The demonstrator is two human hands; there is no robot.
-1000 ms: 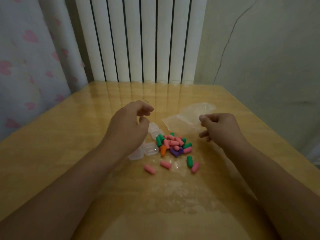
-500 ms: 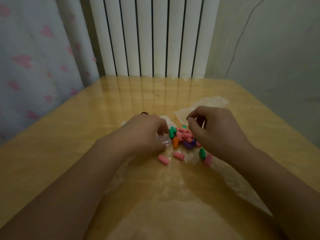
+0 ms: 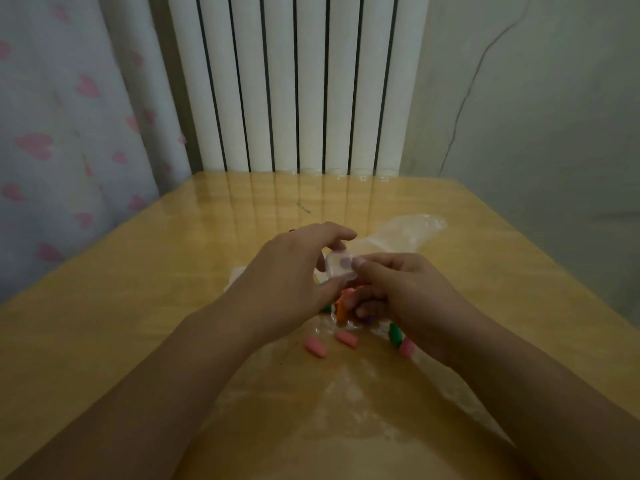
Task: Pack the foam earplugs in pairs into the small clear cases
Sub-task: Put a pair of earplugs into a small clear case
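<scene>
**Above a glossy wooden table, two hands on one small clear case**

At the frame's centre, over the table point(image 3: 138, 306), small clear case point(image 3: 340, 266) held off the surface, something purple faintly visible inside. Left hand point(image 3: 287, 285), from 7 o'clock, fingers clamped on the case. Right hand point(image 3: 405, 292), from 4 o'clock, fingertips pinching the case's right edge. Below the hands, at 6 o'clock, foam earplugs point(image 3: 344, 337) loose on the table: pink, orange, green. Clear plastic bag point(image 3: 408, 230) at 1 o'clock of the case.
</scene>
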